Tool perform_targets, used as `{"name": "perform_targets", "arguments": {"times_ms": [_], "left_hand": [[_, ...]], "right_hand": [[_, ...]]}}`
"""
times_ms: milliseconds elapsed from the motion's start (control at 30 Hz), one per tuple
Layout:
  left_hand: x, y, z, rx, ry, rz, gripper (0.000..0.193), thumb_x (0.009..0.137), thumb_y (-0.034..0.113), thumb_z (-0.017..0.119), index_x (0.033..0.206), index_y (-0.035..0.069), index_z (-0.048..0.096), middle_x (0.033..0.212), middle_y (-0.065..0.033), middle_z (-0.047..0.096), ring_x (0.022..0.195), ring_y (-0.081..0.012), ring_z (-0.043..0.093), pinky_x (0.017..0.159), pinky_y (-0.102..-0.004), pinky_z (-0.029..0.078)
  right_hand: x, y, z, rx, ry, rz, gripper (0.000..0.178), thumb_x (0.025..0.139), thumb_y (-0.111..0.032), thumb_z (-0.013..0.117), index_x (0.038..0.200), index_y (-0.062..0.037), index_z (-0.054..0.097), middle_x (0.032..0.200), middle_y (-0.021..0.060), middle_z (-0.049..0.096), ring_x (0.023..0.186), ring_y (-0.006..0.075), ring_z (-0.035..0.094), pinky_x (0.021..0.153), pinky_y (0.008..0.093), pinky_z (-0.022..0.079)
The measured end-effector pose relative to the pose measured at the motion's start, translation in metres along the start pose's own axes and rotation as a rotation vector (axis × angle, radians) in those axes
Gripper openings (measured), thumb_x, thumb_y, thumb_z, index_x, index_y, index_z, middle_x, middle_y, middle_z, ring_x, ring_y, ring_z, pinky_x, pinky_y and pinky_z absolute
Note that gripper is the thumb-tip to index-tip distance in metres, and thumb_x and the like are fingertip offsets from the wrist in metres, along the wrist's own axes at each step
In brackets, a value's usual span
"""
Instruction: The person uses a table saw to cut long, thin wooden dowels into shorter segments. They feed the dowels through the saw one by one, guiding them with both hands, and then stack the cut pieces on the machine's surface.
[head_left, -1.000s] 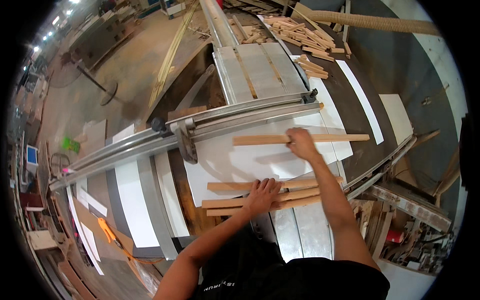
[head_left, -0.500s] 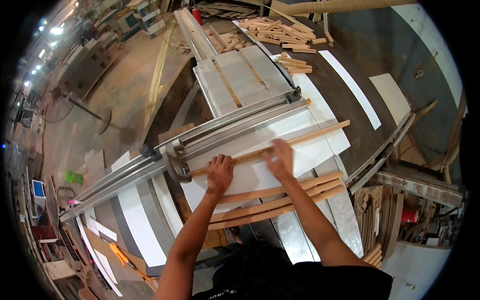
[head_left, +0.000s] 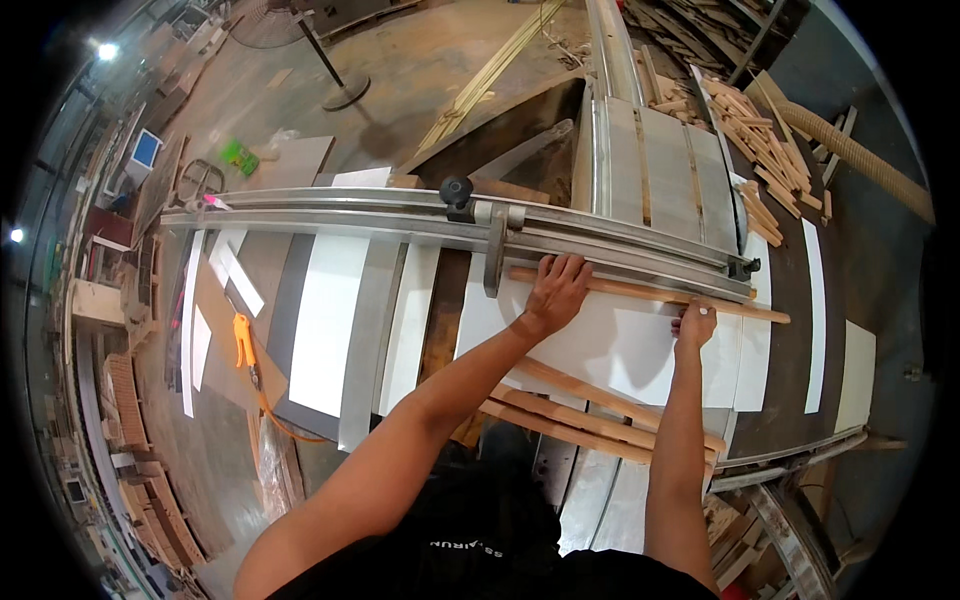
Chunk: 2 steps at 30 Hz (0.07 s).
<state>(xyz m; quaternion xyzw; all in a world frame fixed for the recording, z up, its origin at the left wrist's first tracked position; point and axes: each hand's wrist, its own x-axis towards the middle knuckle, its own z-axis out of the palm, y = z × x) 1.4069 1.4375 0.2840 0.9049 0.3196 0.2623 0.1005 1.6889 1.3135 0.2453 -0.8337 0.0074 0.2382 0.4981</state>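
Observation:
A long, narrow wooden strip lies beside the metal fence of a sliding table saw, its left end near the metal flip stop. Over the strip's left part, my left hand is closed with its fingers bent across the wood. Farther right, my right hand grips the same strip from the near side, its fingers curled and partly hidden. Beneath both hands is a white board. Closer to my body, several more wooden strips lie side by side.
Short wood offcuts are heaped at the far right beyond the slotted sliding table. An orange air blow gun with a hose lies at the left near white panel pieces. A standing fan is on the floor farther off.
My view has turned, so the fence now runs nearly level. The right hand, earlier blurred and lifted by the strip, now grips it. The strip sits closer along the fence.

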Motion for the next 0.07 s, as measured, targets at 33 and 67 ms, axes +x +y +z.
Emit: {"name": "perform_targets", "arguments": {"times_ms": [33, 67], "left_hand": [[-0.001, -0.002, 0.002, 0.035, 0.005, 0.003, 0.046, 0.079, 0.019, 0.078, 0.119, 0.010, 0.058, 0.118, -0.0100, 0.056, 0.115, -0.0290, 0.053, 0.103, -0.0461, 0.037], [0.001, -0.001, 0.006, 0.062, 0.012, 0.013, 0.045, 0.080, 0.020, 0.078, 0.119, 0.011, 0.058, 0.119, -0.0108, 0.056, 0.116, -0.0294, 0.052, 0.104, -0.0457, 0.036]], "right_hand": [[0.009, 0.004, -0.001, -0.008, -0.043, 0.019, 0.072, 0.092, -0.028, 0.073, 0.146, -0.0101, 0.029, 0.082, 0.0148, 0.065, 0.052, 0.0238, 0.062, 0.039, 0.0322, 0.049], [0.023, 0.011, -0.004, -0.014, -0.076, 0.035, 0.087, 0.092, -0.029, 0.073, 0.159, -0.0137, 0.020, 0.083, 0.0149, 0.066, 0.053, 0.0249, 0.063, 0.040, 0.0324, 0.050]]}}
